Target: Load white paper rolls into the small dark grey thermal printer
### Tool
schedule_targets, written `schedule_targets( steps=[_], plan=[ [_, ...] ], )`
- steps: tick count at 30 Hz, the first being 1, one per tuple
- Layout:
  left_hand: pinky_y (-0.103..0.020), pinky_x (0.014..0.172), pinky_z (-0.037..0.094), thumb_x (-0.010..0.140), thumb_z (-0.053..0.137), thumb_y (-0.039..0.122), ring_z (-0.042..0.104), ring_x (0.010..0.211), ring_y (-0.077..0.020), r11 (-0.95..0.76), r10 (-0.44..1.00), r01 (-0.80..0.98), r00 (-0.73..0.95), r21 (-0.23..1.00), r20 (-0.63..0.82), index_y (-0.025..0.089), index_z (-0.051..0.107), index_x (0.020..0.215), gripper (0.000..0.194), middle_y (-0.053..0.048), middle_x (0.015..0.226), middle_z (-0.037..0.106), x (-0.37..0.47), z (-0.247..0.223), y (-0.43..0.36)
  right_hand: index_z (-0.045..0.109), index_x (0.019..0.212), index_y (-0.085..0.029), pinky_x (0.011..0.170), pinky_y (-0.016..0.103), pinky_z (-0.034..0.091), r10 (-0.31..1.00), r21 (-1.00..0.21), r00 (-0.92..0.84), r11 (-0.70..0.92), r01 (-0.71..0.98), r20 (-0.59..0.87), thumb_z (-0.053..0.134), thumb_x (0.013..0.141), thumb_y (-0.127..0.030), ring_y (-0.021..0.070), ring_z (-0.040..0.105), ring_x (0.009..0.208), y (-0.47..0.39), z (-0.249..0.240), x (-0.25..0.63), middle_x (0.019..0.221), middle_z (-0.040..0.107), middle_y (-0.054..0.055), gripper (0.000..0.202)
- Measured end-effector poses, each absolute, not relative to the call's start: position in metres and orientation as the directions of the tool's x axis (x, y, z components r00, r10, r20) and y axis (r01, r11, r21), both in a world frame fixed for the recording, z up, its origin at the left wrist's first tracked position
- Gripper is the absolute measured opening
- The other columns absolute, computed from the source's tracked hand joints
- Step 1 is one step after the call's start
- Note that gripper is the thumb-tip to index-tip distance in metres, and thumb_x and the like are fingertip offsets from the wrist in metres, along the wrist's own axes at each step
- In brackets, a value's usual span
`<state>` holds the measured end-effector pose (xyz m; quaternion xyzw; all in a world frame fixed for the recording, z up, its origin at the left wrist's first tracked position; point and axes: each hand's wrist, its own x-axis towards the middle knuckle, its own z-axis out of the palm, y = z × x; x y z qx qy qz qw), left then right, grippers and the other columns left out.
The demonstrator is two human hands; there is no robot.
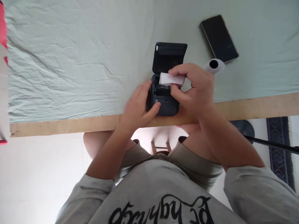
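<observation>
A small dark receipt printer (165,107) lies near the table's front edge. Its lid (169,57) stands raised on the far side, and the paper bay shows partly. My left hand (140,104) grips the printer's left side, thumb on its front face and fingers along the edge. Pinched between the thumb and fingers of my right hand (197,85) is a white paper roll (171,79), right over the bay. My hand hides its right end; whether it touches the printer I cannot tell. Just beyond that hand, another white paper roll (219,67) with a dark core rests on the cloth.
A dark phone in a case (219,39) lies at the back right. Pale green cloth (81,62) covers the table up to a bare wooden edge (70,123). At the far left is a white and red object (4,77). A patterned dark mat (280,146) lies on the floor.
</observation>
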<state>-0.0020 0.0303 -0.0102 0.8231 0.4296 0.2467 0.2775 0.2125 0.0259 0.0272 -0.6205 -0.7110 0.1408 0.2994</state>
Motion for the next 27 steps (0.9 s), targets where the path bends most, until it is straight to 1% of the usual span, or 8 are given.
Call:
schedule_targets(
  steps=[4,9,12,15,17,20,23,27],
  plan=[
    [-0.047,0.120,0.044,0.097,0.053,0.046,0.051,0.145,-0.0306,-0.472,0.842,0.567,0.516,0.675,0.156,0.015,0.041,0.153,0.065,-0.019,0.155,0.054,-0.002,-0.009,0.030,0.064,0.108,-0.038,0.109,0.050,0.056,0.983,-0.573,-0.075,0.160,0.803,0.169,0.058,0.086,-0.025,0.0252,0.066,0.123,0.034,0.023,0.212,0.127,0.072,0.000,0.027],
    [-0.045,0.120,0.044,0.098,0.052,0.048,0.052,0.145,-0.0297,-0.475,0.842,0.563,0.513,0.676,0.165,0.014,0.041,0.153,0.065,-0.019,0.154,0.054,-0.002,-0.010,0.030,0.065,0.103,-0.036,0.111,0.050,0.054,0.982,-0.599,-0.126,0.187,0.779,0.143,0.062,0.082,-0.021,0.0261,0.067,0.124,0.041,0.017,0.214,0.124,0.074,0.001,0.026],
    [-0.045,0.121,0.043,0.099,0.052,0.047,0.051,0.146,-0.0302,-0.486,0.837,0.556,0.519,0.674,0.174,0.011,0.041,0.151,0.065,-0.021,0.154,0.054,-0.003,-0.012,0.030,0.066,0.093,-0.033,0.105,0.048,0.057,0.970,-0.645,-0.141,0.236,0.727,0.196,0.062,0.083,-0.018,0.0256,0.072,0.113,0.043,0.012,0.215,0.112,0.078,0.000,0.018],
    [-0.046,0.120,0.043,0.098,0.053,0.047,0.051,0.145,-0.0312,-0.482,0.837,0.554,0.520,0.679,0.170,0.010,0.041,0.151,0.066,-0.022,0.154,0.053,-0.003,-0.012,0.030,0.067,0.086,-0.031,0.090,0.046,0.060,0.942,-0.680,-0.150,0.322,0.659,0.301,0.062,0.085,-0.021,0.0252,0.075,0.094,0.044,0.007,0.217,0.094,0.079,0.001,0.011],
    [-0.046,0.120,0.043,0.098,0.053,0.048,0.051,0.145,-0.0312,-0.474,0.841,0.554,0.514,0.684,0.167,0.011,0.042,0.151,0.066,-0.021,0.154,0.053,-0.002,-0.011,0.030,0.068,0.084,-0.030,0.082,0.045,0.060,0.923,-0.683,-0.158,0.368,0.631,0.351,0.063,0.085,-0.021,0.0253,0.075,0.087,0.043,0.005,0.218,0.089,0.079,0.001,0.011],
    [-0.047,0.119,0.044,0.098,0.053,0.048,0.051,0.145,-0.0312,-0.468,0.844,0.551,0.511,0.691,0.164,0.014,0.041,0.152,0.065,-0.020,0.154,0.054,-0.002,-0.012,0.030,0.067,0.083,-0.030,0.077,0.044,0.060,0.901,-0.667,-0.173,0.414,0.619,0.399,0.063,0.084,-0.017,0.0244,0.074,0.083,0.040,0.006,0.219,0.086,0.078,0.000,0.014],
    [-0.047,0.119,0.044,0.098,0.053,0.051,0.052,0.144,-0.0318,-0.469,0.840,0.526,0.514,0.709,0.174,0.016,0.040,0.153,0.067,-0.018,0.153,0.054,-0.003,-0.016,0.032,0.066,0.082,-0.030,0.075,0.042,0.060,0.869,-0.642,-0.196,0.471,0.604,0.454,0.064,0.083,-0.014,0.0230,0.074,0.081,0.036,0.010,0.219,0.084,0.078,-0.001,0.017],
    [-0.048,0.121,0.041,0.103,0.039,0.061,0.051,0.144,-0.0306,-0.456,0.834,0.459,0.521,0.763,0.185,0.017,0.029,0.161,0.073,-0.018,0.157,0.049,-0.005,-0.022,0.035,0.063,0.082,-0.030,0.078,0.043,0.057,0.822,-0.597,-0.277,0.557,0.577,0.497,0.063,0.087,-0.019,0.0227,0.073,0.084,0.028,0.013,0.216,0.087,0.077,0.000,0.011]
  ],
)
